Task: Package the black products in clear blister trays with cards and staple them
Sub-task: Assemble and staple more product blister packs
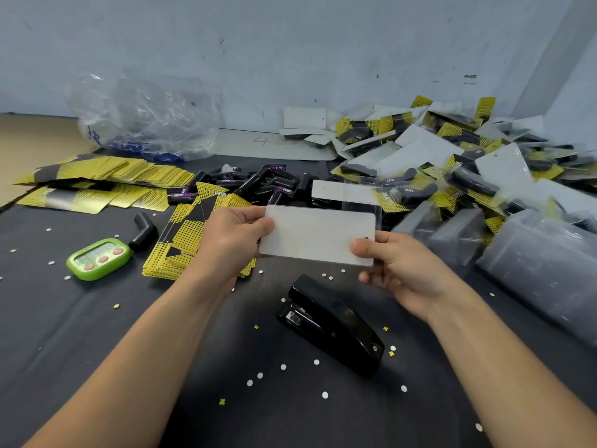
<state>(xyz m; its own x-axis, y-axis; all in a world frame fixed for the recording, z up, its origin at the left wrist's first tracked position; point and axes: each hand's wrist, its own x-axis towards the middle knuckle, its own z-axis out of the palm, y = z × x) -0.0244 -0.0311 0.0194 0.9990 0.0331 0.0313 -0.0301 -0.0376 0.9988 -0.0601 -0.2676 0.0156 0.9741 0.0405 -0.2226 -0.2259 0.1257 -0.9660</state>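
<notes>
Holding a white-backed card (318, 234) above the middle of the worktop (97, 350), the left hand (231, 240) pinched its left end and the right hand (397, 270) its right end, both clamped on it. This looked like the closing step: the card mated to what seemed a clear blister tray (358, 206) behind it, ready for stapling. Next, one hand would need to let go and take the stapler (332, 324), lying just beneath toward the near edge. The card hid its printed face and whether a black product sat inside. The heap of packs (452, 163) along the right edge was blurred.
</notes>
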